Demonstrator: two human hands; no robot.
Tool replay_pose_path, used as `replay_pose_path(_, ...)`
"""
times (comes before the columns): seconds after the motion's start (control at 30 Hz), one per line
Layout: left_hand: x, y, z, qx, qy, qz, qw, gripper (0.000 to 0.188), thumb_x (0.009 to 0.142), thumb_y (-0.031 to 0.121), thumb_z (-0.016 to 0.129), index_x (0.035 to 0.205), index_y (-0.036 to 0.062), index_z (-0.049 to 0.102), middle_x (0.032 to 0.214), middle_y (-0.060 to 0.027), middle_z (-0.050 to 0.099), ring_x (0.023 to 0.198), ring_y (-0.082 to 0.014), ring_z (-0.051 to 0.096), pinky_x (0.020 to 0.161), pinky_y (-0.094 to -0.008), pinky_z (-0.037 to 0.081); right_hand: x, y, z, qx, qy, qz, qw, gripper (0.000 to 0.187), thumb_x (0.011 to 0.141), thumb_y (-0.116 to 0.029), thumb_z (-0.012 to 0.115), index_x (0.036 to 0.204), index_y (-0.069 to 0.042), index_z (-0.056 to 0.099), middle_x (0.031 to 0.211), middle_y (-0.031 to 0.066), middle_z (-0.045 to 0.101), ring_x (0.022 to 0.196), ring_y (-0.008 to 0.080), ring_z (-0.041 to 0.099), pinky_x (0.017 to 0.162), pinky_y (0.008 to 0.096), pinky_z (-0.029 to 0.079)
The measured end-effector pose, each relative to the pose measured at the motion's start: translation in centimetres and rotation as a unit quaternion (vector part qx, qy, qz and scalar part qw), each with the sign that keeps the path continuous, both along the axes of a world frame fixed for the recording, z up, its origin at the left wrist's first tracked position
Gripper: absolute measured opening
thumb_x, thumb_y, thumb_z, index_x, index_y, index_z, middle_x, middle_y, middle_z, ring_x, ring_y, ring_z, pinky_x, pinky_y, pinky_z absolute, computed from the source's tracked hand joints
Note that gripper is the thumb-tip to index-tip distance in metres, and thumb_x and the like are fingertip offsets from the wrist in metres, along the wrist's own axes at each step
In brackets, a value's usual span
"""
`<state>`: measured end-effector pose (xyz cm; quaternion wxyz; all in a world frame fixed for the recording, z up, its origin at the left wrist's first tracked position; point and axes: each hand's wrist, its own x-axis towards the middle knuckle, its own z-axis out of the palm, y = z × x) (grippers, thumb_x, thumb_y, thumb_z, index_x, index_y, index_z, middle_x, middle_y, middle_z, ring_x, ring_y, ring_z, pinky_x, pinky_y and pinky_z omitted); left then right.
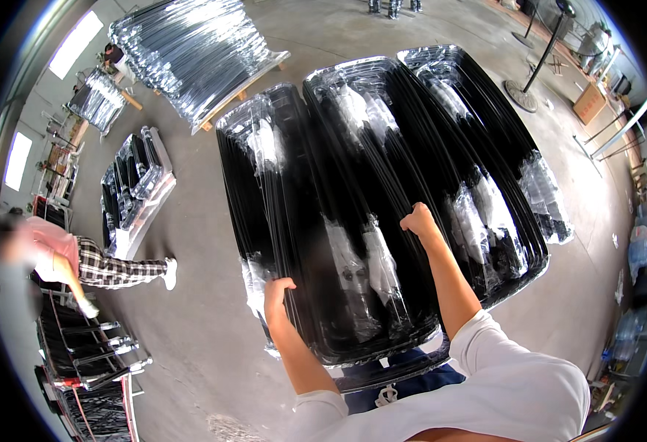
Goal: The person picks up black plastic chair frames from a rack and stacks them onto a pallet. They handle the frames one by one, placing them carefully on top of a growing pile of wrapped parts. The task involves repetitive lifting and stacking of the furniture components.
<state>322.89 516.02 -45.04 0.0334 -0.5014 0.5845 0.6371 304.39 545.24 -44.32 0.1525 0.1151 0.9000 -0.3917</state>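
Three long stacks of black rounded-corner frames lie side by side before me, with clear plastic film on parts of them. Over the middle stack (pixel 353 66) is a black frame (pixel 404 374) whose curved near end sticks out in front of my legs. My left hand (pixel 278 295) is closed at its left side, fingers curled over the black rail. Farther forward, my right hand (pixel 419 219) closes round a black rail on the right side. Dark rails overlap there, so the exact pieces under my fingers are hard to separate. The left stack (pixel 238 118) and right stack (pixel 478 96) flank them.
A large film-wrapped stack on a wooden pallet (pixel 224 103) stands far left, with a smaller wrapped pile (pixel 133 180) nearer. At left a person (pixel 58 247) bends by racks of black parts (pixel 88 346). A stand with a round base (pixel 521 96) and a cardboard box (pixel 590 102) are far right.
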Motion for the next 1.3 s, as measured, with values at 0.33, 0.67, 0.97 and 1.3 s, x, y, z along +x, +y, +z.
replay_pose_path(0.33, -2.5, -2.3, -1.4, -0.036, -0.028, -0.014, 0.999, 0.017, 0.047, 0.011, 0.058, 0.056, -0.0018, 0.053, 0.056, -0.0083, 0.05, 0.05, -0.0196, 0.046, 0.047, -0.0314, 0.034, -2.3, -2.0, -1.2, 0.043, -0.037, 0.021, 0.998, 0.036, 0.05, -0.005, 0.063, 0.081, 0.007, 0.051, 0.081, 0.0237, 0.058, 0.081, 0.0322, 0.058, 0.068, 0.0355, 0.047)
replay_pose_path(0.67, 0.0, -1.3, -3.8, -0.348, -0.009, -0.212, 0.913, 0.055, 0.068, 0.031, 0.058, 0.108, -0.0045, 0.047, 0.1, -0.0229, 0.055, 0.097, -0.0329, 0.053, 0.081, -0.0357, 0.04, -0.1, 1.1, -4.0, 0.055, 0.079, 0.183, 0.978, 0.079, 0.072, -0.045, 0.057, 0.124, 0.006, 0.028, 0.115, 0.0279, 0.041, 0.11, 0.0382, 0.039, 0.092, 0.04, 0.034)
replay_pose_path(0.97, 18.1, 6.6, 0.5, -0.03, 0.045, -0.041, 0.998, 0.042, 0.075, 0.026, 0.059, 0.109, 0.0045, 0.049, 0.094, -0.0032, 0.055, 0.082, -0.0125, 0.048, 0.075, -0.0265, 0.037, 21.9, 9.4, -0.8, -0.178, 0.0, -0.023, 0.984, 0.06, 0.075, -0.032, 0.059, 0.12, 0.002, 0.04, 0.107, 0.0144, 0.054, 0.102, 0.0193, 0.05, 0.086, 0.0272, 0.037)
replay_pose_path(1.3, 20.6, 5.0, -6.0, 0.113, 0.184, -0.004, 0.976, 0.012, 0.066, 0.014, 0.055, 0.077, 0.011, 0.053, 0.07, -0.0012, 0.047, 0.065, -0.0081, 0.045, 0.053, -0.0184, 0.032, 23.7, 7.9, 0.3, -0.303, 0.034, -0.171, 0.937, 0.067, 0.049, 0.011, 0.042, 0.116, 0.001, 0.047, 0.069, 0.0032, 0.05, 0.052, 0.0099, 0.041, 0.045, 0.0199, 0.031)
